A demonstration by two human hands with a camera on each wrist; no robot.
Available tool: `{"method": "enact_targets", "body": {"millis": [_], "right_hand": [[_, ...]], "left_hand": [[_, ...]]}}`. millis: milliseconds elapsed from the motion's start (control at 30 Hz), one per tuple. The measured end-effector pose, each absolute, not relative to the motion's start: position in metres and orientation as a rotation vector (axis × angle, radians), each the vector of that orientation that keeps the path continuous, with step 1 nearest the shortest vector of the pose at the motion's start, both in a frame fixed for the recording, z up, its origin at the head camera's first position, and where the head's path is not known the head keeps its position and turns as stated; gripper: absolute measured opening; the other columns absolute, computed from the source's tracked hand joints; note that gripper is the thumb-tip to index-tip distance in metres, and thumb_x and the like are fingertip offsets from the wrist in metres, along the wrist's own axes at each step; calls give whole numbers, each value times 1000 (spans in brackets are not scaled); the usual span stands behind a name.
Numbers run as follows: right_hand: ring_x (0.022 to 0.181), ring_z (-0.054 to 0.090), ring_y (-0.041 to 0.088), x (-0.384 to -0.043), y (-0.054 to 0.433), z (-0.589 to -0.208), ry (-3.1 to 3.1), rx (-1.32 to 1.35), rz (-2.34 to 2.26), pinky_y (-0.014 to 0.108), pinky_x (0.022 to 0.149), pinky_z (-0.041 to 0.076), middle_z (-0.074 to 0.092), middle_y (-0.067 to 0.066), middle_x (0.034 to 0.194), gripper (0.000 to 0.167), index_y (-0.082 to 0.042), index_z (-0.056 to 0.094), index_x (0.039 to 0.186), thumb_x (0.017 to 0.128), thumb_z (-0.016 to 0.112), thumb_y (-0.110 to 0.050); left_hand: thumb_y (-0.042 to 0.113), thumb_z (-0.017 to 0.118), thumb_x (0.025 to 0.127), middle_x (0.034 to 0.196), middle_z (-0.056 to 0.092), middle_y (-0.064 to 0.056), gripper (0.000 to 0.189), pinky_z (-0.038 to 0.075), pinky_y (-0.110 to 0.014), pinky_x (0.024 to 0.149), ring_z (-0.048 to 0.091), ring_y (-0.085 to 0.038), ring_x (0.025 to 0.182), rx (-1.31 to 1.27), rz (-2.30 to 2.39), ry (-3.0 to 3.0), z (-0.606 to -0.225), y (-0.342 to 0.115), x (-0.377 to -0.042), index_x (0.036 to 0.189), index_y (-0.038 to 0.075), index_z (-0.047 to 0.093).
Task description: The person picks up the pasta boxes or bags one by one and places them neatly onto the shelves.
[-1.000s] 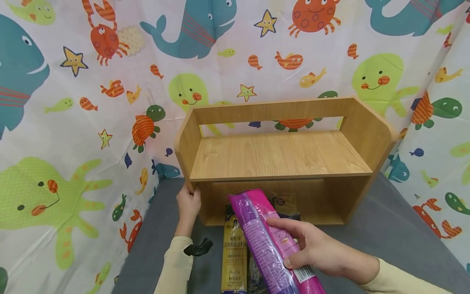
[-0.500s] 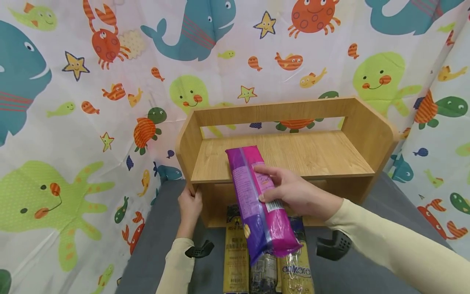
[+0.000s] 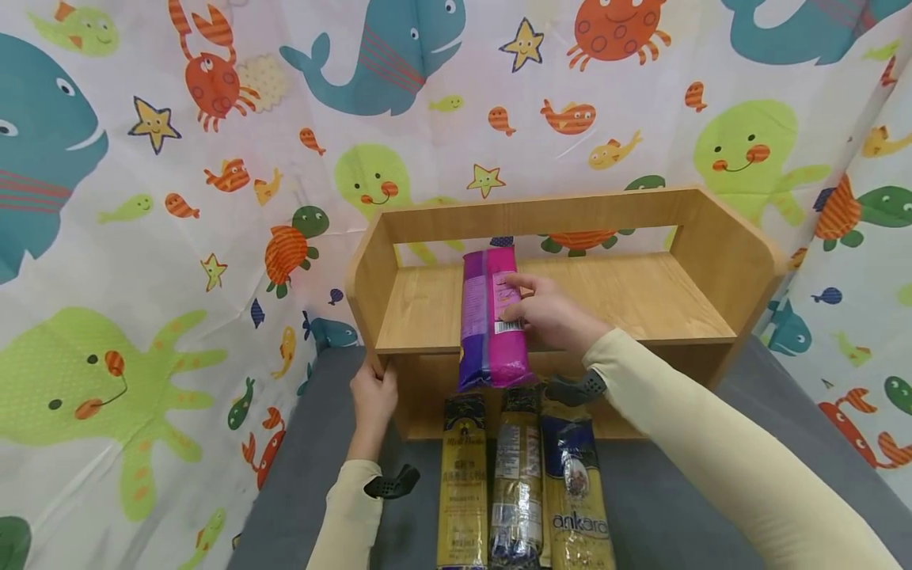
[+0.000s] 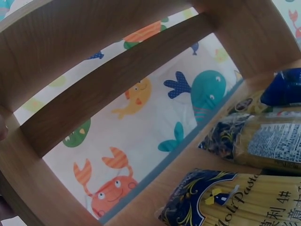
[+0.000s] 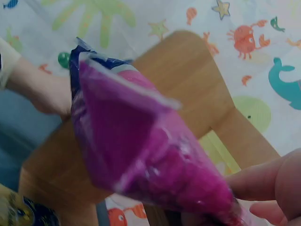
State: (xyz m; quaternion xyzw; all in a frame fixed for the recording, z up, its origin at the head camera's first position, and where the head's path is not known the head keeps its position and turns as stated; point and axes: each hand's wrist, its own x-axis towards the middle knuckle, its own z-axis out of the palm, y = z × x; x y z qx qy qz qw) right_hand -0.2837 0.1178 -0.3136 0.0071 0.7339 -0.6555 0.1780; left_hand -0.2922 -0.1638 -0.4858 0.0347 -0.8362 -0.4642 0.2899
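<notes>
My right hand [image 3: 552, 313] grips a pink and purple plastic packet [image 3: 492, 317] by its right side. The packet is over the upper board of a wooden shelf [image 3: 606, 301], its lower end sticking out past the front edge; whether it touches the board I cannot tell. In the right wrist view the packet [image 5: 141, 136] fills the middle, with fingers [image 5: 263, 183] at its right. My left hand [image 3: 374, 396] holds the lower front of the shelf's left side panel. Below lie a yellow MoliPasta spaghetti packet [image 3: 463, 491], a clear pasta packet [image 3: 516, 483] and an Ankara pasta packet [image 3: 575, 491].
The shelf's right side panel [image 3: 730, 269] and back rail [image 3: 541, 215] rise around the upper board. A grey table surface [image 3: 677, 507] lies beneath. A curtain with sea animals [image 3: 235, 190] hangs behind and at both sides.
My right hand has carried the pink packet up and away from me, from in front of the lower compartment to over the upper board. The left hand keeps its place on the side panel.
</notes>
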Motion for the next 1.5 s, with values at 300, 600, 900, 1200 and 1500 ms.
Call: {"method": "enact_targets", "body": {"millis": [300,600,900,1200,1500], "right_hand": [[130,50,41,-288,127,-311,2157,-21,-1839,54,99,54,34,23,161,86,-21,16,164,95,60,4],[141,43,48,-269,135,-300,2720,-537,-1239,61,111,42,39,25,159,79,-10,34,158,91,74,-25],[142,37,50,-231,135,-336,2970,-851,-607,63,110,40,24,21,167,85,-24,41,157,86,69,-63],[142,34,49,-227,136,-350,2984,-833,-709,57,102,50,23,18,168,84,-28,39,158,86,69,-60],[143,36,50,-229,131,-356,3013,-862,-737,62,105,46,27,18,167,82,-25,42,156,86,69,-58]], "left_hand": [[12,61,93,103,75,-28,22,56,-60,80,73,-44,94,85,-1257,-2220,-487,-160,-292,109,-3,67],[14,61,94,99,75,-26,22,56,-59,73,73,-42,89,95,-1255,-2225,-489,-166,-295,108,-1,68],[14,59,97,107,75,-27,28,57,-60,76,74,-44,94,85,-1276,-2246,-491,-166,-295,119,-1,67],[14,58,96,111,74,-27,30,57,-60,80,74,-43,98,87,-1282,-2244,-493,-164,-296,122,-1,66],[13,57,97,105,75,-27,28,57,-57,70,74,-41,91,70,-1276,-2243,-492,-164,-295,119,-1,66]]}}
